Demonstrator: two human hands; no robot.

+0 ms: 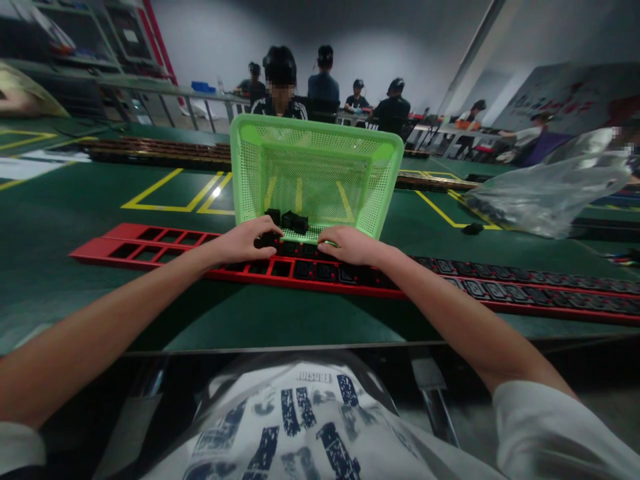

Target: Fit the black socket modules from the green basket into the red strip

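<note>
My left hand [249, 240] is over the back row of a long red rack [115, 252]. Its thumb and fingers close around a black socket [269, 241] at the rack's back edge. My right hand [353, 245] rests over the same row, fingers curled down beside the near rim of a green basket [393, 193]; what lies under the fingertips is hidden. Between my hands, black sockets [300, 249] sit in the rack's openings. Several loose black sockets [296, 221] lie inside the basket, whose opening faces me. Leftward openings are unfilled; those to the right hold sockets.
A clear plastic bag [543, 190] lies at the right, with a small black piece [473, 229] nearby. Long brown strips [160, 151] lie behind. Yellow tape [150, 205] marks the green table [210, 320]. A person [280, 87] sits opposite; others work beyond.
</note>
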